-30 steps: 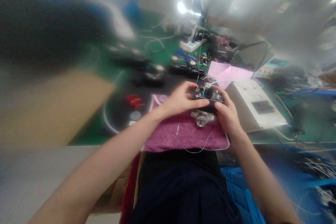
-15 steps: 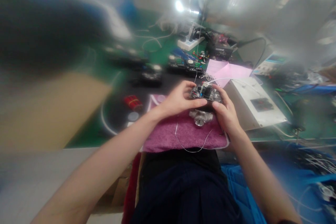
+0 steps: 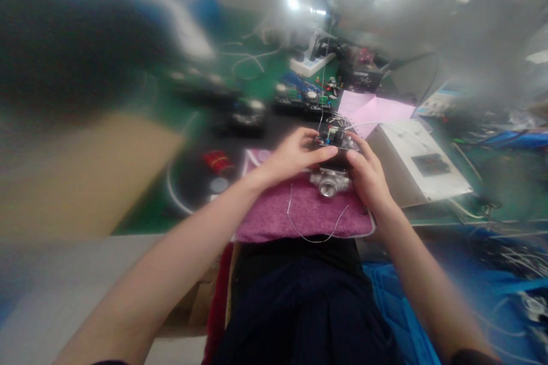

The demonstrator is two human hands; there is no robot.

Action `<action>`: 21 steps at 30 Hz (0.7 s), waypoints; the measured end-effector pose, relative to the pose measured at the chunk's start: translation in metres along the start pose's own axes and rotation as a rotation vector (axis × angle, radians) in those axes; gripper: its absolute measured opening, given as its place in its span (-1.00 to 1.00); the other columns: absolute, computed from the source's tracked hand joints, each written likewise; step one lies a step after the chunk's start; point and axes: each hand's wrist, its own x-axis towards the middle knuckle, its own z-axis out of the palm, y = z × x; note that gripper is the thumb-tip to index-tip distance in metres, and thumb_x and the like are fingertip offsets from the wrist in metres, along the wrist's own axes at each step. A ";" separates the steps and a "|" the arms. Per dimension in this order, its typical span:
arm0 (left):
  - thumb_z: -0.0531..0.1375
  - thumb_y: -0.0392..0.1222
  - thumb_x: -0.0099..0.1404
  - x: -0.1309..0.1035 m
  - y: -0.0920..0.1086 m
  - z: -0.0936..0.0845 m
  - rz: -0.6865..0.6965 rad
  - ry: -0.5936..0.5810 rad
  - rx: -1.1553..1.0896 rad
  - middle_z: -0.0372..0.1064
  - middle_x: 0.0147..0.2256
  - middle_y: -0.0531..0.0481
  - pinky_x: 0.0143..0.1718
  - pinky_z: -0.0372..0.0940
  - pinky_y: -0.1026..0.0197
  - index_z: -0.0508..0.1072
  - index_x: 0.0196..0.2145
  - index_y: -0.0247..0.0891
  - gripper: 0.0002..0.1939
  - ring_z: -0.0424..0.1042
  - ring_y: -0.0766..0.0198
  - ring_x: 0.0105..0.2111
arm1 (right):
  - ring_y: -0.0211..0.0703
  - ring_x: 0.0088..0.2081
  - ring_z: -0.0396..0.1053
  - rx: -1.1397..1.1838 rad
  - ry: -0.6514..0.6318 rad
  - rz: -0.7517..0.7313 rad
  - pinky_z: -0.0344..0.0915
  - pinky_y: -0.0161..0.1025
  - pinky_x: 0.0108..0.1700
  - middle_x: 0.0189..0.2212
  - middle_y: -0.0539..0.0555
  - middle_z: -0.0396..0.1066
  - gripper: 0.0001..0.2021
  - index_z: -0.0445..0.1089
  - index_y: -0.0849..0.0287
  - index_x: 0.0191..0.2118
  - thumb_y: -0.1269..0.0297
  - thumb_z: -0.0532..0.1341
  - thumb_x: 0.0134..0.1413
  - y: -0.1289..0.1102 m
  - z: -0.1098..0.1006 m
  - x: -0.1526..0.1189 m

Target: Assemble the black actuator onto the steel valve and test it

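Between my two hands is a dark circuit board [image 3: 338, 139] with small parts on its top, a black body below it. My left hand [image 3: 295, 154] grips its left side, thumb along the near edge. On the right side, my right hand [image 3: 368, 171] holds it with thumb in front and fingers behind. A silvery metal fitting [image 3: 329, 183] with a round opening shows just below the black body, above the purple towel [image 3: 274, 217]. A bent thin wire [image 3: 314, 240] lies on the towel's near part.
A white box [image 3: 422, 168] stands right of my hands, with pink paper [image 3: 377, 109] behind it. Farther back are similar boards [image 3: 302, 98] and a white power strip [image 3: 312, 64]. A red roll [image 3: 217, 162] lies to the left.
The board has tilted, so its top looks flatter and more of the black body shows below. Both hands keep their hold. The whole view has shifted slightly.
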 end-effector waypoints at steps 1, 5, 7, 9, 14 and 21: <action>0.45 0.13 0.18 0.000 0.000 0.000 -0.001 0.000 -0.002 0.44 0.14 -0.27 0.05 0.42 0.04 0.36 0.08 -0.32 -0.32 0.49 0.02 0.10 | 0.19 0.38 0.23 0.001 0.003 0.009 0.28 0.20 0.34 0.31 0.05 0.37 -0.32 0.33 -0.11 0.31 -0.25 0.30 0.16 0.001 0.000 0.000; 0.41 0.17 0.23 0.001 -0.001 0.002 -0.014 -0.013 -0.023 0.48 0.07 -0.23 -0.15 0.46 0.16 0.40 0.04 -0.32 -0.38 0.53 0.09 0.00 | 0.21 0.34 0.28 0.002 0.016 0.052 0.37 0.20 0.25 0.27 0.07 0.41 -0.28 0.31 -0.12 0.32 -0.32 0.28 0.13 0.004 0.002 0.002; 0.40 0.19 0.23 0.001 0.000 0.003 -0.030 -0.008 -0.023 0.49 0.05 -0.24 -0.23 0.45 0.20 0.39 0.03 -0.32 -0.37 0.54 0.11 -0.04 | 0.20 0.30 0.33 -0.005 0.019 0.067 0.42 0.17 0.20 0.26 0.08 0.42 -0.27 0.30 -0.12 0.33 -0.34 0.26 0.13 0.006 0.002 0.003; 0.41 0.19 0.23 0.001 0.001 0.003 -0.047 0.001 -0.029 0.49 0.05 -0.26 -0.27 0.45 0.21 0.38 0.05 -0.33 -0.35 0.54 0.12 -0.06 | 0.18 0.25 0.39 -0.006 0.021 0.077 0.47 0.13 0.13 0.25 0.08 0.42 -0.29 0.30 -0.11 0.32 -0.33 0.25 0.16 0.007 0.003 0.003; 0.38 0.22 0.25 0.001 0.005 0.003 -0.086 -0.002 -0.021 0.54 -0.05 -0.26 -0.27 0.46 0.19 0.42 0.01 -0.35 -0.38 0.56 0.20 -0.21 | 0.09 0.12 0.48 0.021 0.030 0.137 0.51 0.00 -0.02 0.24 0.12 0.42 -0.37 0.35 -0.05 0.27 -0.27 0.23 0.22 0.001 0.005 0.005; 0.34 0.26 0.28 0.002 0.007 0.003 -0.113 -0.014 -0.011 0.57 -0.23 -0.17 -0.28 0.46 0.20 0.45 -0.02 -0.35 -0.39 0.54 0.26 -0.35 | 0.08 0.05 0.52 0.126 0.059 0.192 0.50 -0.02 -0.03 0.18 0.19 0.47 -0.43 0.44 0.08 0.18 -0.19 0.27 0.22 -0.007 0.008 0.008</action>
